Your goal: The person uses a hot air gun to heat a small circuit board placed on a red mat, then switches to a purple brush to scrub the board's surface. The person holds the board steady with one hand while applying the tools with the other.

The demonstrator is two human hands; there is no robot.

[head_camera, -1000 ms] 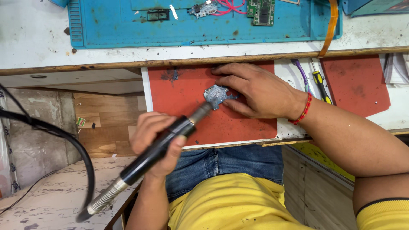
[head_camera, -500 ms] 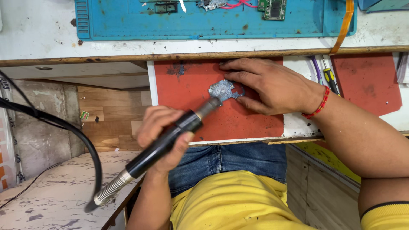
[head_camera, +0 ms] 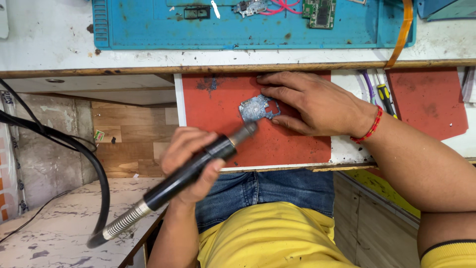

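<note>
Your left hand (head_camera: 191, 161) has its grip clamped around the black handpiece of a rotary tool (head_camera: 198, 166), fingers wrapped over the barrel. The tool lies slanted, its metal tip (head_camera: 246, 132) pointing up and to the right, just below the small grey circuit board (head_camera: 259, 108); you cannot tell from here whether the tip touches it. From the tool's back end a coiled metal sleeve runs into a thick black flexible shaft (head_camera: 99, 183) that loops away to the left.

Your right hand (head_camera: 317, 101) lies flat, palm down, fingers spread and together on nothing: it pins the board by its right edge with the fingertips rather than gripping it. A red bead bracelet (head_camera: 369, 126) sits on that wrist.

The board lies on a red mat (head_camera: 218, 99) on a pull-out shelf just under the bench (head_camera: 49, 39) edge, near the middle of the mat's upper half. A second red mat (head_camera: 426, 99) lies to the right, with a yellow-handled screwdriver (head_camera: 386, 97) between the two. On the bench above, a blue work mat (head_camera: 148, 25) carries a green circuit board (head_camera: 320, 11) and pink wires (head_camera: 280, 7).
</note>
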